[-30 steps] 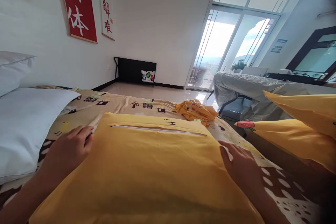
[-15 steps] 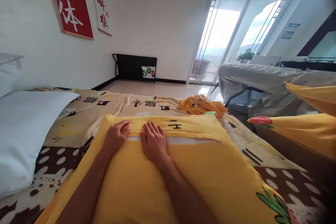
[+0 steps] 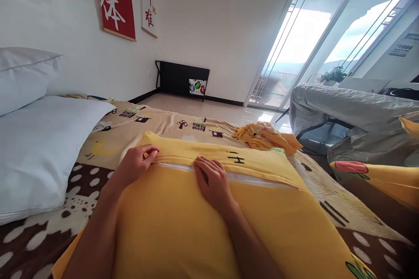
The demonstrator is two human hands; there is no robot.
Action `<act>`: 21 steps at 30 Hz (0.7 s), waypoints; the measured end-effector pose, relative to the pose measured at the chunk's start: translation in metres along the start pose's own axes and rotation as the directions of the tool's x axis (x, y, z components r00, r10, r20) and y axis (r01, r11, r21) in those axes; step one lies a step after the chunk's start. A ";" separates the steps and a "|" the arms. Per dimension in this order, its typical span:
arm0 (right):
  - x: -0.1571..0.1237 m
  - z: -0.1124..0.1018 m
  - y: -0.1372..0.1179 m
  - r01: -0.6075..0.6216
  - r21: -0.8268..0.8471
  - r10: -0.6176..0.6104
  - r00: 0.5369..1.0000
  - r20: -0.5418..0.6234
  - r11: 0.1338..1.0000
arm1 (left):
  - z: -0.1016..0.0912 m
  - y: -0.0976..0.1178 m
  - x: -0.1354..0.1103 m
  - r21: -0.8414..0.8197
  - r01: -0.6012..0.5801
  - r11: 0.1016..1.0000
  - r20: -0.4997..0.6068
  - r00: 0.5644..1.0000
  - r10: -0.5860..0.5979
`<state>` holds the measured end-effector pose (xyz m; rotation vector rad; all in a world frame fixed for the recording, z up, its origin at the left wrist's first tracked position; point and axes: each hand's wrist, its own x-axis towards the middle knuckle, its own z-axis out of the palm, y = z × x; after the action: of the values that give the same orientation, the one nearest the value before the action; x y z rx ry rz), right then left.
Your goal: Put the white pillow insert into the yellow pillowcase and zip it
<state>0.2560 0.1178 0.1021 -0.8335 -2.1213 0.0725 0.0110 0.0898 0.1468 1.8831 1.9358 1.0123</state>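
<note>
A yellow pillowcase (image 3: 173,218) with a pillow inside lies before me on the bed. Its flap (image 3: 183,148) runs across the far end and carries a dark "Hi!" print. Under the flap's edge a narrow white strip (image 3: 258,180) shows. At the flap's left end, my left hand (image 3: 137,163) pinches the edge cloth between thumb and fingers. My right hand (image 3: 214,181) rests at the middle of the same edge, fingers together and curled onto the cloth; its thumb is partly hidden.
White pillows (image 3: 65,139) lie on the left. A crumpled yellow cloth (image 3: 266,137) sits at the blanket's (image 3: 166,117) far edge. More yellow fabric (image 3: 386,178) with a pink flower print is at the right, near a plastic-covered table (image 3: 360,100).
My left hand has shifted to the flap's left end and now pinches its edge. My right hand's fingers have curled from lying flatter. The view has turned slightly left.
</note>
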 end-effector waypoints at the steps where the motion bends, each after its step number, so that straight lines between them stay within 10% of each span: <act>1: -0.001 0.000 -0.005 0.054 0.040 -0.054 0.999 -0.005 0.998 | -0.004 -0.004 -0.002 0.007 -0.013 1.000 0.038 0.999 0.012; 8: 0.000 0.002 -0.044 0.203 -0.046 -0.203 0.979 -0.011 0.978 | -0.006 -0.032 -0.005 -0.035 -0.140 0.990 0.162 0.976 0.144; 15: 0.056 0.014 -0.090 0.308 -0.263 -0.184 0.894 0.408 0.914 | 0.003 -0.034 0.002 -0.030 -0.205 0.978 0.094 0.974 0.207; 21: 0.064 0.062 -0.062 0.064 -0.195 -0.006 0.959 0.284 0.979 | -0.001 -0.033 0.000 0.044 -0.219 0.975 0.111 0.971 0.214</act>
<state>0.1501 0.1215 0.1262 -0.9501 -2.4427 -0.0467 -0.0151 0.0925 0.1270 2.1706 1.7455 0.9027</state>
